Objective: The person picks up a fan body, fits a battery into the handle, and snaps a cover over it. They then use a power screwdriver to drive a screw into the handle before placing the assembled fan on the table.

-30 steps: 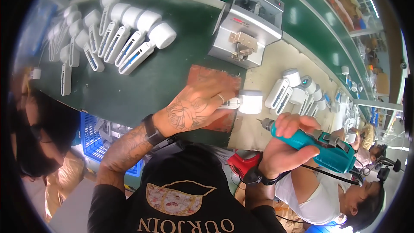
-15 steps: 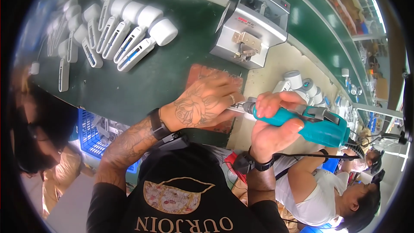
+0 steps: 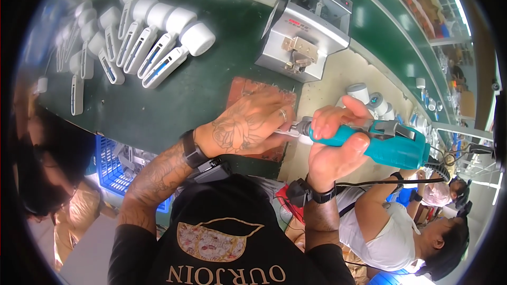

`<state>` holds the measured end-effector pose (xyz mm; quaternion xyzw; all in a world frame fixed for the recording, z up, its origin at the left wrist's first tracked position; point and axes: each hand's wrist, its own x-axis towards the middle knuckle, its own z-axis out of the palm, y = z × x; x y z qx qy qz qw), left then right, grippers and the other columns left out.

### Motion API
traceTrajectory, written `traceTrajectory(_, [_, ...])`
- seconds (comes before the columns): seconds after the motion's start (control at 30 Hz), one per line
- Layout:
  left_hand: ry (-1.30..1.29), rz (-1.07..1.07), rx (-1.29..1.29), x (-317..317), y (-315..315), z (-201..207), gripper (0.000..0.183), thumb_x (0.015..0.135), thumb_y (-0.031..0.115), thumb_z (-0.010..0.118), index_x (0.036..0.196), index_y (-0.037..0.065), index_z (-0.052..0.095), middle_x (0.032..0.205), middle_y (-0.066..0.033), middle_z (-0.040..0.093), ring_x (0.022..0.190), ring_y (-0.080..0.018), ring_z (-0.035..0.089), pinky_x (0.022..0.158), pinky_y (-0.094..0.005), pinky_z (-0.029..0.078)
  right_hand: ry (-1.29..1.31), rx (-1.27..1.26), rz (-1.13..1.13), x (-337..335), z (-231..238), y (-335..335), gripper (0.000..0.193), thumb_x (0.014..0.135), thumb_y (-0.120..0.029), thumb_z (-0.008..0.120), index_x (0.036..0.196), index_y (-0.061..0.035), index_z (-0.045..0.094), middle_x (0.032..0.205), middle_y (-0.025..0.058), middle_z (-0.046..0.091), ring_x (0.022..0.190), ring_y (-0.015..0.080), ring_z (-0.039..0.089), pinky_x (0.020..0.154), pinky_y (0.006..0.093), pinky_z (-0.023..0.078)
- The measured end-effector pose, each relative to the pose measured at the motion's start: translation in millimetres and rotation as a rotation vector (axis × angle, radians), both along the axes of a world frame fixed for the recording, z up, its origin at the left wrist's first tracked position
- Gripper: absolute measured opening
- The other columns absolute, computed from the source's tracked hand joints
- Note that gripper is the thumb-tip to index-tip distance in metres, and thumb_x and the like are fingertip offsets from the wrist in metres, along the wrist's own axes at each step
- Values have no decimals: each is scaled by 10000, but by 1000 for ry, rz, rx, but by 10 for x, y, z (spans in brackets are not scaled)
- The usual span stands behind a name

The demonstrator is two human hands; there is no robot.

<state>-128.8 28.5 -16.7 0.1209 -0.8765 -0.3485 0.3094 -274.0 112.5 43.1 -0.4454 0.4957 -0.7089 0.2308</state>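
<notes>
My right hand (image 3: 338, 142) is wrapped round a teal electric screwdriver (image 3: 398, 150), held nearly level, its cable trailing off at the right. The tool's grey nose points left, against or very close to a small white plastic piece (image 3: 288, 133). Over a reddish-brown mat (image 3: 242, 91), my left hand (image 3: 248, 119) grips that piece with closed fingers. Most of the piece is hidden beneath those fingers, and I cannot make out the screwdriver's point of contact.
Several white handheld devices with round heads (image 3: 198, 38) lie in rows at the left. A grey metal machine (image 3: 303, 37) stands beyond the mat. More white round-headed units (image 3: 359, 93) sit at the right, near a person in a white shirt (image 3: 385, 235). Below the bench edge is a blue crate (image 3: 108, 166).
Both hands keep their grips, and the screwdriver stays at the white piece with only a slight shift. At the right, the other person's arm has moved a little.
</notes>
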Motion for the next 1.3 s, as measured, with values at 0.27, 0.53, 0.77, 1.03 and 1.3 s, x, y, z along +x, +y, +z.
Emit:
traceTrajectory(0.27, [60, 97, -43, -22, 46, 105, 309, 781, 151, 800, 1011, 60, 615, 982, -137, 624, 938, -364, 619, 788, -461, 519, 20, -17, 37, -35, -36, 33, 745, 985, -640, 553, 1254, 54, 545, 679, 35, 512, 585, 155, 497, 584, 334, 444])
traceTrajectory(0.53, [0, 64, 68, -3, 57, 18, 303, 797, 163, 813, 1073, 87, 713, 1056, -96, 699, 997, -318, 638, 913, -447, 513, -98, -48, 30, -88, 205, -28, 616, 982, -671, 520, 1042, -58, 540, 688, 43, 507, 598, 180, 486, 604, 332, 413])
traceTrajectory(0.77, [-196, 169, -3, 122, -33, 155, 339, 843, 269, 801, 1132, 104, 737, 1092, -66, 670, 1053, -272, 586, 950, -405, 484, -82, -118, -70, -123, 231, -555, 444, 1079, -423, 503, 1085, 14, 582, 732, 63, 546, 636, 193, 514, 621, 337, 441])
traceTrajectory(1.03, [-63, 130, -44, 114, -19, 15, 429, 859, 337, 770, 1205, 96, 688, 1114, -68, 639, 1039, -267, 575, 952, -409, 468, 169, 30, -26, -154, 132, -996, 336, 1087, -310, 511, 1067, 12, 605, 764, 48, 610, 704, 153, 595, 644, 300, 474])
traceTrajectory(1.3, [-87, 157, -75, 115, -19, -12, 451, 888, 361, 733, 1234, 84, 654, 1085, -69, 628, 1013, -270, 564, 922, -415, 455, 152, 63, 54, -117, 108, -903, 298, 1081, -276, 520, 1027, 9, 587, 743, 53, 586, 684, 155, 576, 629, 303, 459])
